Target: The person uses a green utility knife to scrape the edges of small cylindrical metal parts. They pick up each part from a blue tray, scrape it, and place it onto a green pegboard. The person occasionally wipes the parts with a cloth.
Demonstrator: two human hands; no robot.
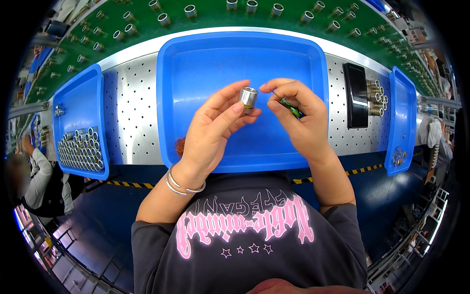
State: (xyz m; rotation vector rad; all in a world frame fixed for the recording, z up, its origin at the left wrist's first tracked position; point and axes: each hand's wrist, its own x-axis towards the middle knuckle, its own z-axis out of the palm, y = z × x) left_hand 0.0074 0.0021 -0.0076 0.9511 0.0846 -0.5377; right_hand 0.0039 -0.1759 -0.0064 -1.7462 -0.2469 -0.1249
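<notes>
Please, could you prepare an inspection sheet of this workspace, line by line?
Surface: perforated metal bench with a large blue tray.
Things in hand: metal sleeve; green-and-black tool, its thin tip apart from the sleeve.
Clutter: coppery tangle in the large tray; black flat device beside grouped sleeves.
Hands: left hand grips the sleeve, right hand the tool.
Cables: nothing seen near the hands.
Surroundings: left blue tray and right blue tray with parts; green surface with sleeves; co-worker at left; yellow-black floor tape.

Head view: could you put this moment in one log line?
left hand: holds metal sleeve; right hand: holds green-and-black tool; below: blue tray
</notes>
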